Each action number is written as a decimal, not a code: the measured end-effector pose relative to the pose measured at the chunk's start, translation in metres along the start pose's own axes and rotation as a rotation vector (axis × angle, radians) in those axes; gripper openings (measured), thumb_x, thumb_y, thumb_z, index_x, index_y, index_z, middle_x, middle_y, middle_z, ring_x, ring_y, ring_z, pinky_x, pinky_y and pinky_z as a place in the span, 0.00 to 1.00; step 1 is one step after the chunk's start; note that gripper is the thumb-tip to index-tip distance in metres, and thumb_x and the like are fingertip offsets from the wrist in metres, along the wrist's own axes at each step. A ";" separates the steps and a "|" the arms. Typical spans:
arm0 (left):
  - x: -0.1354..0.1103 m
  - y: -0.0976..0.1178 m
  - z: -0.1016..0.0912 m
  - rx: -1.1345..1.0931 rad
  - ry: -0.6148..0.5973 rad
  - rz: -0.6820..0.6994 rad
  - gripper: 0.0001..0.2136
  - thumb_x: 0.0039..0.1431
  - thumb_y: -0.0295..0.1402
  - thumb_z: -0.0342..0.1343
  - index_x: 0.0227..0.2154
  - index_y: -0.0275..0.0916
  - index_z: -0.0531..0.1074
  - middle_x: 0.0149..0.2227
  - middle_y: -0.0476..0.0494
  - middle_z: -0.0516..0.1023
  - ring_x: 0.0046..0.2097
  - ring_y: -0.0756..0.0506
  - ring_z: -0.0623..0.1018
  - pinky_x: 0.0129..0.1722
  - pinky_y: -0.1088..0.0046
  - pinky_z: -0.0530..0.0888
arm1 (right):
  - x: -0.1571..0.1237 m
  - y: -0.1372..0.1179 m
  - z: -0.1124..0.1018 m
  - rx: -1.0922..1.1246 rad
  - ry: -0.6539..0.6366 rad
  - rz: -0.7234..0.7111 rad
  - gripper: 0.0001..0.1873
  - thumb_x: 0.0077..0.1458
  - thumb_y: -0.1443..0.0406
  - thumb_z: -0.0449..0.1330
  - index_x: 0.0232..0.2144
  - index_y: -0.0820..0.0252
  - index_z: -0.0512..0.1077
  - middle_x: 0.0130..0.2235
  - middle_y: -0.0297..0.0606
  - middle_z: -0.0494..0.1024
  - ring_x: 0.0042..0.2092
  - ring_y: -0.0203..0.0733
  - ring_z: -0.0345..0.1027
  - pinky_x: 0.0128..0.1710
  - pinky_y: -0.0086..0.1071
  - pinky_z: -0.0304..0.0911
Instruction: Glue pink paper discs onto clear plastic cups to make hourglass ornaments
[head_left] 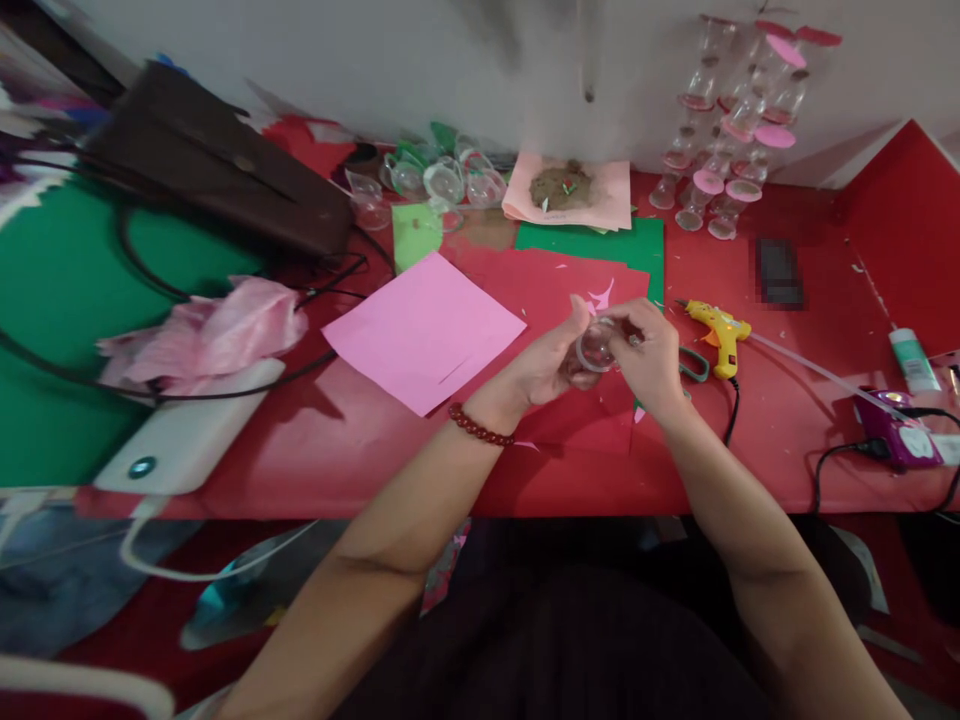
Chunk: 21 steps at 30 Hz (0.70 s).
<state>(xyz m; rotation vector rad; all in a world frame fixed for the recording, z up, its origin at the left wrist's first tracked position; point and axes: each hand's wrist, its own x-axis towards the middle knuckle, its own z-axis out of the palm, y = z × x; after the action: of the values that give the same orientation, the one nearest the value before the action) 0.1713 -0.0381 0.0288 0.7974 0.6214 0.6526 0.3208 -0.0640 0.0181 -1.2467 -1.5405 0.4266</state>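
Note:
A small clear plastic cup (596,346) is between my two hands, its round rim facing up toward me. My left hand (551,365), with a beaded bracelet at the wrist, is wrapped around the cup from the left, thumb raised. From the right, the bent fingers of my right hand (649,350) pinch at the cup's rim or inside; whether they hold anything small is hidden. Beneath the hands lie red paper sheets (555,420) with pink scraps (601,295). Green-handled scissors (694,364) show partly beside my right hand.
Pink paper (424,330) lies left. A yellow glue gun (716,330) with its cord rests right, near a purple power strip (900,430) and a bottle (913,360). Stacked cup hourglasses (724,130) stand at the back right, loose cups (444,180) and a sand pile (562,188) behind.

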 end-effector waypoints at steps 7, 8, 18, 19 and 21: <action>-0.001 -0.005 0.002 0.092 -0.005 0.016 0.32 0.63 0.66 0.55 0.27 0.36 0.70 0.23 0.51 0.67 0.21 0.57 0.59 0.17 0.81 0.56 | 0.001 -0.005 -0.003 0.188 -0.031 0.184 0.12 0.61 0.64 0.62 0.25 0.55 0.77 0.27 0.31 0.74 0.29 0.35 0.64 0.33 0.33 0.62; -0.001 -0.006 0.004 0.102 0.005 0.016 0.32 0.63 0.65 0.56 0.26 0.37 0.70 0.23 0.52 0.65 0.21 0.57 0.59 0.17 0.81 0.56 | 0.001 -0.005 -0.003 0.200 -0.029 0.207 0.12 0.61 0.63 0.61 0.25 0.55 0.75 0.26 0.30 0.73 0.28 0.35 0.63 0.32 0.33 0.61; 0.000 -0.017 0.026 0.064 0.128 0.104 0.26 0.68 0.58 0.57 0.28 0.38 0.70 0.24 0.52 0.65 0.22 0.55 0.61 0.17 0.80 0.57 | -0.005 -0.006 0.000 -0.114 0.034 0.156 0.14 0.63 0.70 0.53 0.25 0.53 0.65 0.26 0.34 0.72 0.33 0.42 0.68 0.42 0.39 0.65; 0.000 -0.017 0.026 0.061 0.131 0.107 0.26 0.68 0.58 0.57 0.28 0.38 0.70 0.24 0.52 0.65 0.22 0.55 0.61 0.17 0.79 0.56 | -0.005 -0.005 0.000 -0.111 0.034 0.158 0.14 0.64 0.69 0.52 0.25 0.53 0.64 0.26 0.34 0.72 0.33 0.42 0.68 0.42 0.39 0.65; 0.000 -0.019 0.027 0.052 0.131 0.110 0.25 0.69 0.57 0.57 0.29 0.38 0.70 0.24 0.52 0.66 0.22 0.56 0.61 0.17 0.79 0.56 | -0.006 -0.004 0.001 -0.082 0.040 0.181 0.14 0.66 0.67 0.53 0.26 0.53 0.64 0.27 0.34 0.72 0.33 0.41 0.68 0.40 0.37 0.65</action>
<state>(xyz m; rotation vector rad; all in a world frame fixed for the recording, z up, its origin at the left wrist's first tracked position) 0.1962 -0.0596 0.0283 0.8464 0.7197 0.7970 0.3173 -0.0699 0.0177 -1.4567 -1.4290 0.4553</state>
